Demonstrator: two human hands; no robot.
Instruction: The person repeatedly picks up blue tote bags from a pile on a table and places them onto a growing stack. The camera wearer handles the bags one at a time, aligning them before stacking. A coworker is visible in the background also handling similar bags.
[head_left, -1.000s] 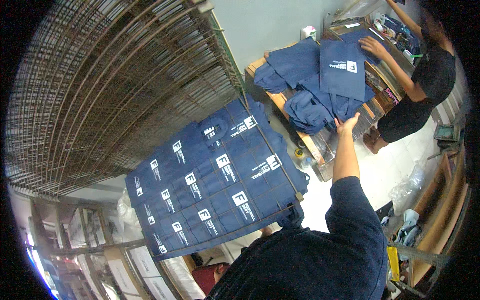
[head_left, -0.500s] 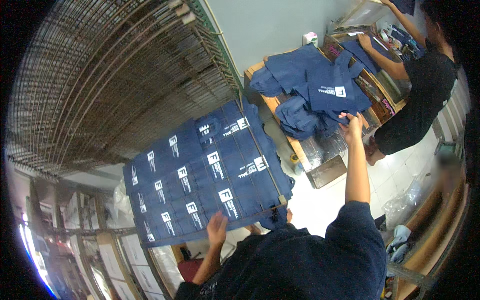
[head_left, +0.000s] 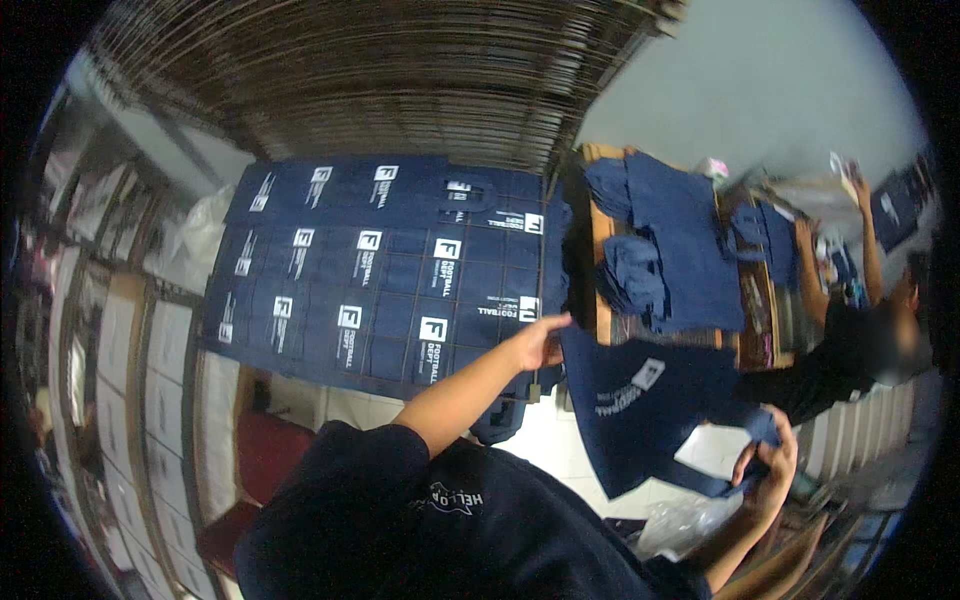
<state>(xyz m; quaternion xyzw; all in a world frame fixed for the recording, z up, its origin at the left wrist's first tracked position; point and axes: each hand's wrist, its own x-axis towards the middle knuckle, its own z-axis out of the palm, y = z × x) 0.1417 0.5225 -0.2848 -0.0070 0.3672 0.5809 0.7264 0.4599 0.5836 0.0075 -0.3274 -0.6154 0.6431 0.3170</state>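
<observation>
A navy fabric bag [head_left: 655,425] with a white print hangs stretched between my two hands. My left hand [head_left: 542,343] is closed on its upper left corner, beside the right end of the rack. On the other side, my right hand [head_left: 772,460] grips the bag's looped handle, its fingers wrapped round the strap. Left of the bag, rows of similar printed navy bags [head_left: 395,300] lie flat and overlapping on a wire rack shelf. Past my hands, a pile of navy bags [head_left: 685,215] rests on a wooden bench, with a bunched stack at its near left.
Raised wire racks [head_left: 380,70] overhang the bag-covered shelf. At the right, a person in dark clothes [head_left: 850,345] works at a printing frame. A red chair [head_left: 268,450] stands below the rack, and white boxes [head_left: 160,400] line the left. Clear plastic [head_left: 680,525] lies near my right forearm.
My right hand, earlier reaching at the bench pile, has drawn back holding a bag by its handle. My left hand has moved right from the rack's front edge to the bag's corner.
</observation>
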